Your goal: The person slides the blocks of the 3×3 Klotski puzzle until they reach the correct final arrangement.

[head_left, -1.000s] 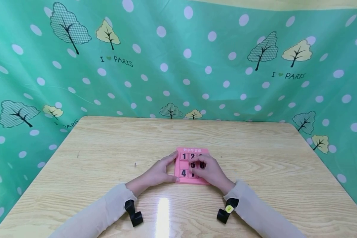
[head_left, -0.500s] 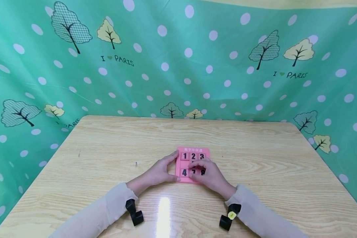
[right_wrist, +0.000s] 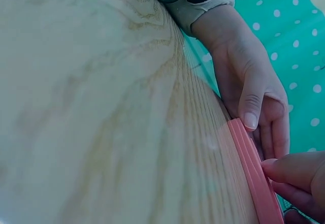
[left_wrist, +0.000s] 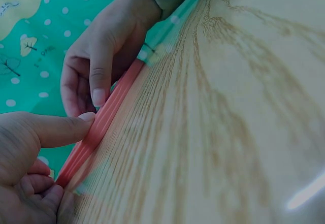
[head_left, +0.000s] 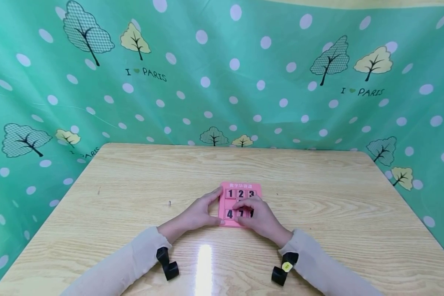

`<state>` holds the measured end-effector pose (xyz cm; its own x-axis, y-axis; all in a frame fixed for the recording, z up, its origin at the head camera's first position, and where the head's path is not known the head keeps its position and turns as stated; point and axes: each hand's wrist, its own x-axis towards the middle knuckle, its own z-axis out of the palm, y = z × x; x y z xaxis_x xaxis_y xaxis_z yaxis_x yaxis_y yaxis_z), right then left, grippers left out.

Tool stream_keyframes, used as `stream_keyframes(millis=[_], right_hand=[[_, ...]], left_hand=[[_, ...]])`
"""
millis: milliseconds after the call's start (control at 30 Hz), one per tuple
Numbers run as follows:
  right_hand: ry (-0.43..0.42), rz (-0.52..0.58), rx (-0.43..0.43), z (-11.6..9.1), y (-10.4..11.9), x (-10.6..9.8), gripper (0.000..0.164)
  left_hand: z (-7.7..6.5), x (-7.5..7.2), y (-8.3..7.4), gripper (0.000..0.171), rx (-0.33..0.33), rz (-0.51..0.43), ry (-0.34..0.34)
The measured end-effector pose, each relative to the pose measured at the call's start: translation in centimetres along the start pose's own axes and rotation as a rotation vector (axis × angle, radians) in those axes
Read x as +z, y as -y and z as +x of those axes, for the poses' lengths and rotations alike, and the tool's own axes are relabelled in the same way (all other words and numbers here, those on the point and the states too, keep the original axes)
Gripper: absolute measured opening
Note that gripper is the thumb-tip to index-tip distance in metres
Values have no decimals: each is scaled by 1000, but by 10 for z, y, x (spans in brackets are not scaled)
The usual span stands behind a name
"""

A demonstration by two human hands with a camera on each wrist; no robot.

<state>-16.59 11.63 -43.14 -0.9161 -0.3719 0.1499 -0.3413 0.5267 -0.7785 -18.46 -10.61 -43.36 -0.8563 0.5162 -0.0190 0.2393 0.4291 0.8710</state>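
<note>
A pink number slide puzzle (head_left: 240,186) lies flat on the wooden table. Tiles 1, 2 and 3 form its top row; 4 and 7 show in the bottom row, and a vacant slot sits below 1. My left hand (head_left: 197,213) holds the frame along its left side, thumb at the near corner and fingers at the far one. Over the right half, my right hand (head_left: 260,218) bends its index finger across the middle row, its thumb low near tile 7. That hand hides most of the middle row and part of the bottom-right tile.
The wooden table (head_left: 151,168) reaches back to a green dotted curtain (head_left: 222,78) printed with trees. A small dark mark (head_left: 169,203) is on the wood left of the puzzle. Black wrist cameras are strapped over both sleeves (head_left: 133,257).
My right hand has shifted slightly toward me across the puzzle, uncovering tiles 3 and 7 and covering 5 and 6. The left hand keeps its hold on the frame.
</note>
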Motion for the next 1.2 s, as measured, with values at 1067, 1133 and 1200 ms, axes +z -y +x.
stream_keyframes(millis=[1067, 1133, 1200], right_hand=[[-34, -13, 0, 20, -2, 0, 24], [-34, -15, 2, 22, -3, -1, 24], [-37, -21, 6, 24, -4, -1, 24]], left_hand=[[0, 0, 2, 96, -2, -18, 10], [-1, 0, 2, 95, 2, -17, 8], [-1, 0, 2, 95, 7, -18, 7]])
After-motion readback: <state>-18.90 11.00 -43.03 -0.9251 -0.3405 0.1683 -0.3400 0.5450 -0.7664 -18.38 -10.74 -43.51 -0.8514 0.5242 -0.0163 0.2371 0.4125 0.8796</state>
